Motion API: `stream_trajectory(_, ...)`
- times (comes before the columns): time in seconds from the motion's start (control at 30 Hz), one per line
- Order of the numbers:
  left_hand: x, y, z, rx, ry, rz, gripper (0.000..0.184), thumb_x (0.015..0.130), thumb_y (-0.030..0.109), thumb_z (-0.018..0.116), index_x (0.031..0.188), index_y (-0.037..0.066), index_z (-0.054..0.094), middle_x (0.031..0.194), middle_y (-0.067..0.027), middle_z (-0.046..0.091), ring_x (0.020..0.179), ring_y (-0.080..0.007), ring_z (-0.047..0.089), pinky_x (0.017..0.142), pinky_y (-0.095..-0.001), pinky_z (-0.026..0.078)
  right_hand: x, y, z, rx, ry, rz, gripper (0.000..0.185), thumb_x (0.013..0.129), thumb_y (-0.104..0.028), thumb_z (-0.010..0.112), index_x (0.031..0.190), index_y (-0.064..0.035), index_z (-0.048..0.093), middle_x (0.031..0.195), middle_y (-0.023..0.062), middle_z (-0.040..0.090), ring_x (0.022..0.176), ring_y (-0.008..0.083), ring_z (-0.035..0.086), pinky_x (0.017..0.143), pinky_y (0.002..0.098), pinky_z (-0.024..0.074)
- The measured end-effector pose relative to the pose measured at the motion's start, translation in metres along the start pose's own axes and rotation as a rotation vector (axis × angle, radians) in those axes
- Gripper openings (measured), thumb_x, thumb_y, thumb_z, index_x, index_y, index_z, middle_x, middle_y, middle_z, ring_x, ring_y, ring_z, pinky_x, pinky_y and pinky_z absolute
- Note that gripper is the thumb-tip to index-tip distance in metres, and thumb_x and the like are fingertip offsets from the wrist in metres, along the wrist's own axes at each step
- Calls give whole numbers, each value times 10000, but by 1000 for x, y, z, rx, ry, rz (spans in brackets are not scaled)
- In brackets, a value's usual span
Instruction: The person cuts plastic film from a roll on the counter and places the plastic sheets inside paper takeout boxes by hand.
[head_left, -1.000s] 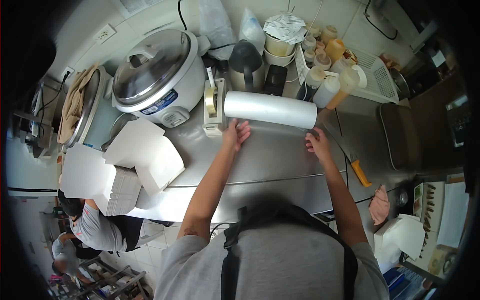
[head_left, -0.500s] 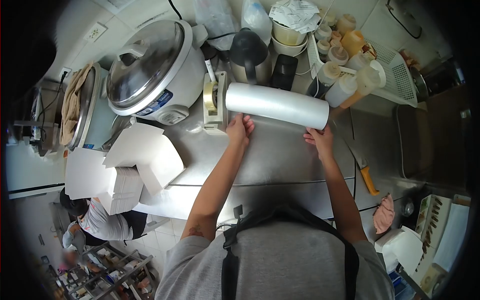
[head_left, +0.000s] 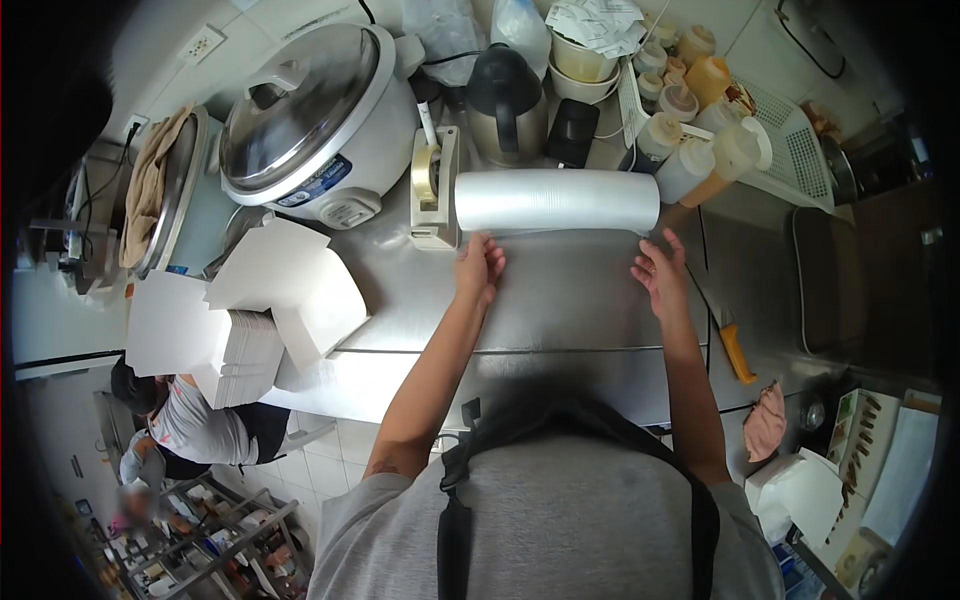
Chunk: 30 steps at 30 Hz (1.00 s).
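Note:
A roll of clear plastic film (head_left: 557, 200) lies crosswise on the steel counter, its loose edge along the near side. My left hand (head_left: 480, 268) is at the roll's left end, palm turned up and fingers curled, pinching the film's near edge. Beside the right end, my right hand (head_left: 662, 270) has its fingers apart and holds nothing; the thumb and index finger are close to the film's corner. A tape dispenser (head_left: 434, 195) with a roll of tape stands just left of the plastic roll.
A large rice cooker (head_left: 310, 125) and stacked white takeout boxes (head_left: 245, 345) are on the left. Behind the roll stand a thermal jug (head_left: 507, 105) and squeeze bottles (head_left: 685, 172). A yellow-handled knife (head_left: 736, 350) lies to the right. Another person (head_left: 200, 420) is at lower left.
The roll has turned from a slant to nearly level, its right end moving away from me. My right hand has let go and spread its fingers; my left stays near the left end.

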<state>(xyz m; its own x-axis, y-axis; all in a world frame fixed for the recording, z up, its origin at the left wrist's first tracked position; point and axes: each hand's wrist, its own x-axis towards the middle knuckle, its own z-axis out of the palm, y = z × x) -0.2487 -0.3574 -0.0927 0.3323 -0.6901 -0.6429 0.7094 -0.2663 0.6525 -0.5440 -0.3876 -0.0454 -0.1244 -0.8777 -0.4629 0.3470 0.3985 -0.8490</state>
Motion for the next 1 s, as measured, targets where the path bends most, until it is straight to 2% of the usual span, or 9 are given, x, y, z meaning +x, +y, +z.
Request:
stream_trajectory(0.17, -7, 6, 0, 40, -7, 18, 196, 885, 270, 620, 915, 78, 592, 846, -6, 602, 704, -98, 592, 573, -223, 522, 9, 16, -2, 159, -176, 331, 669, 813, -496, 696, 1256, -69, 432, 1079, 97, 584, 925, 211, 600, 826, 399, 529)
stream_trajectory(0.27, -7, 7, -1, 53, -10, 31, 187, 879, 265, 625, 918, 84, 598, 855, -6, 606, 706, -95, 592, 578, -224, 521, 14, 15, 4, 165, -185, 380, 660, 793, -582, 672, 1149, -52, 503, 1068, 99, 603, 925, 211, 603, 845, 396, 522)
stream_trajectory(0.37, -10, 9, -1, 78, -9, 39, 186, 883, 282, 622, 913, 99, 601, 848, 6, 607, 706, -89, 593, 585, -225, 513, 18, 9, 9, 222, -181, 428, 516, 812, -525, 686, 1039, -81, 554, 1021, 88, 622, 927, 209, 606, 849, 388, 521)
stream_trajectory(0.47, -7, 8, -3, 123, -9, 27, 197, 907, 319, 597, 909, 123, 604, 840, 30, 608, 710, -81, 598, 603, -224, 499, 33, 25, 4, 163, -219, 289, 339, 860, -405, 682, 987, -114, 565, 960, 71, 629, 927, 202, 605, 848, 384, 521)
stream_trajectory(0.57, -6, 8, -4, 141, 2, 18, 208, 908, 327, 593, 928, 121, 609, 868, 23, 616, 736, -84, 599, 628, -226, 500, 39, 32, 2, 222, -225, 199, 197, 896, -260, 657, 988, -123, 551, 979, 80, 625, 918, 205, 609, 864, 386, 519)
stream_trajectory(0.67, -12, 12, 0, 141, 5, 18, 238, 911, 335, 583, 967, 105, 605, 922, 4, 620, 778, -94, 600, 660, -235, 502, 35, 31, 5, 245, -210, 130, 140, 909, -183, 626, 994, -112, 539, 1023, 100, 620, 925, 230, 615, 895, 396, 514)
stream_trajectory(0.77, -16, 21, 4, 135, -18, 46, 295, 924, 343, 555, 1031, 71, 589, 1008, -30, 611, 825, -113, 602, 689, -252, 504, 28, 24, 7, 263, -240, 97, 114, 920, -139, 593, 995, -88, 525, 1070, 114, 607, 1010, 272, 610, 934, 414, 500)
stream_trajectory(0.87, -34, 34, 11, 125, -54, 123, 323, 943, 327, 512, 1082, 40, 568, 1074, -61, 593, 874, -140, 604, 716, -276, 504, 15, 12, 2, 266, -377, 5, 69, 934, -109, 552, 987, -77, 522, 1104, 121, 598, 1097, 304, 586, 966, 431, 480)
stream_trajectory(1.0, -71, 52, 14, 132, -110, 215, 303, 951, 283, 479, 1088, 26, 561, 1101, -82, 586, 923, -167, 604, 744, -296, 501, -9, -18, 2, 220, -444, -71, 28, 935, -87, 529, 950, -68, 515, 1194, 160, 583, 1110, 309, 585, 987, 422, 461)
